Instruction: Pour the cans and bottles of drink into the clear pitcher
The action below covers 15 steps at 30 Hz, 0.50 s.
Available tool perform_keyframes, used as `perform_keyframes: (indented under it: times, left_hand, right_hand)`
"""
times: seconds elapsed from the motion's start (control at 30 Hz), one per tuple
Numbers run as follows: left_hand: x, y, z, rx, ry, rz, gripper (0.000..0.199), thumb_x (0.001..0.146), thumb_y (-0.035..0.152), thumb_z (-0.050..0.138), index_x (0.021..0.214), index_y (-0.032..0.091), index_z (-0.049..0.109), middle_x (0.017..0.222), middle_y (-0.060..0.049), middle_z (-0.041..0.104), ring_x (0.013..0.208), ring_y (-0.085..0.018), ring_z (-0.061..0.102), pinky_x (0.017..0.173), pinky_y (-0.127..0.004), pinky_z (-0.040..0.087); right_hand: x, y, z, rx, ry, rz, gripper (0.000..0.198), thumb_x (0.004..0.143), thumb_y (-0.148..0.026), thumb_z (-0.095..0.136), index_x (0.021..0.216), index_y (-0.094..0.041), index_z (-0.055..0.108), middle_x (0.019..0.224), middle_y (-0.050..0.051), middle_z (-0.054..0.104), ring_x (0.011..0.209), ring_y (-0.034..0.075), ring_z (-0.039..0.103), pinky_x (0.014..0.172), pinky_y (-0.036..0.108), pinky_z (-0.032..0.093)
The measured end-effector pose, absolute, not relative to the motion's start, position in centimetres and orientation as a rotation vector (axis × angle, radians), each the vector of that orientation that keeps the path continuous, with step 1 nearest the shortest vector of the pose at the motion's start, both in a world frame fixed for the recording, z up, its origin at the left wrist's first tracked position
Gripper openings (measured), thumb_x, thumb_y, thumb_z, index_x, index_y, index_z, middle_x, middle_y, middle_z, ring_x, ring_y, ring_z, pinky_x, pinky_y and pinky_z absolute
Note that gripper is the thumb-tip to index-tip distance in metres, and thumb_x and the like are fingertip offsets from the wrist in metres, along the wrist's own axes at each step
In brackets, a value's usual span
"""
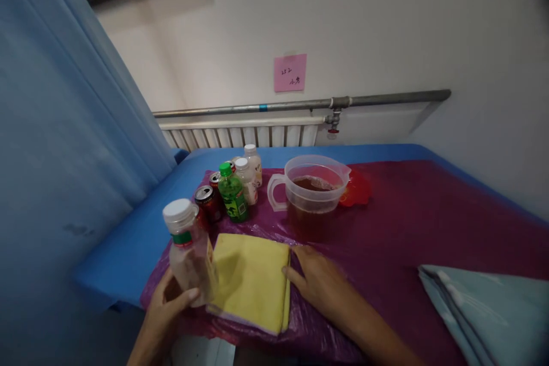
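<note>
My left hand (171,303) is wrapped around the lower part of a clear plastic bottle (191,263) with a white screw cap and a green band at its neck. The bottle stands upright at the left edge of a folded yellow cloth (253,280). At the cloth's right edge is my right hand (315,277), thumb on the fold and fingers partly hidden beside it, closed on that edge. Behind the cloth stands a clear plastic measuring jug (315,200) with a handle, part filled with brown liquid.
A green bottle (233,194), two white-capped bottles (246,180) and several dark red cans (208,201) cluster at the back left. A red plastic item (357,187) lies behind the jug. Purple sheeting (394,223) covers the blue table (128,234); a folded light-blue cloth (493,309) lies right.
</note>
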<state>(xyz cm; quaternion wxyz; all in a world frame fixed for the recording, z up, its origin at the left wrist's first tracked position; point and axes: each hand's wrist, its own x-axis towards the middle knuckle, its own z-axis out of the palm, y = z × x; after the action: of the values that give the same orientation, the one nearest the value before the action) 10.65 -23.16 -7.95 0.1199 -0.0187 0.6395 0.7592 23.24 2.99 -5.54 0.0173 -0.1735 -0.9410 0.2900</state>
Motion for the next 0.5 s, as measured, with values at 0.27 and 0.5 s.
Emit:
perform_keyframes:
  times: [0.27, 0.5]
  left_hand:
    - [9.9, -25.6, -10.2, -0.188, 1.872, 2.180, 0.064, 0.046, 0.034, 0.088, 0.105, 0.023, 0.066, 0.097, -0.003, 0.075, 0.097, -0.032, 0.068, 0.077, -0.036, 0.057]
    - [9.7, -25.8, -10.1, -0.188, 1.922, 2.224, 0.064, 0.044, 0.037, 0.089, 0.102, 0.021, 0.068, 0.099, -0.005, 0.075, 0.102, -0.033, 0.066, 0.078, -0.034, 0.056]
  right_hand:
    - [22.0, 1.3, -6.2, -0.512, -2.919, 0.956, 0.019, 0.080, -0.018, 0.053, 0.097, -0.015, 0.059, 0.104, 0.012, 0.064, 0.098, 0.025, 0.060, 0.084, 0.033, 0.043]
    - [22.0, -0.2, -7.0, -0.412, -2.553, 1.360, 0.034, 0.070, -0.004, 0.045, 0.096, -0.022, 0.055, 0.087, 0.002, 0.061, 0.082, 0.017, 0.058, 0.073, 0.027, 0.044]
